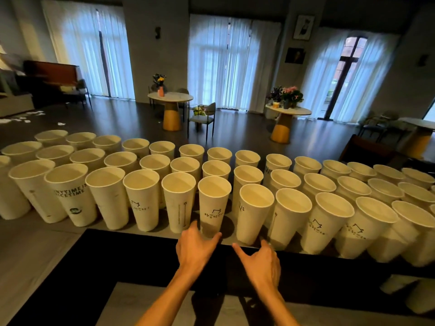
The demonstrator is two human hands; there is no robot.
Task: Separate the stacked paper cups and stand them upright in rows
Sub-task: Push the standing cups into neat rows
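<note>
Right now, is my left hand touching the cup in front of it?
Touching. The head view shows the left hand with thumb and fingers around the base of the front-row cup.

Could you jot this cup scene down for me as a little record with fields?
setting: large room with curtained windows
cups: many paper cups standing upright, empty
layout: three rows on a grey surface
left hand: fingers and thumb around the base of a front-row cup
right hand: open, just short of the next cup
background: round tables with flowers
</note>
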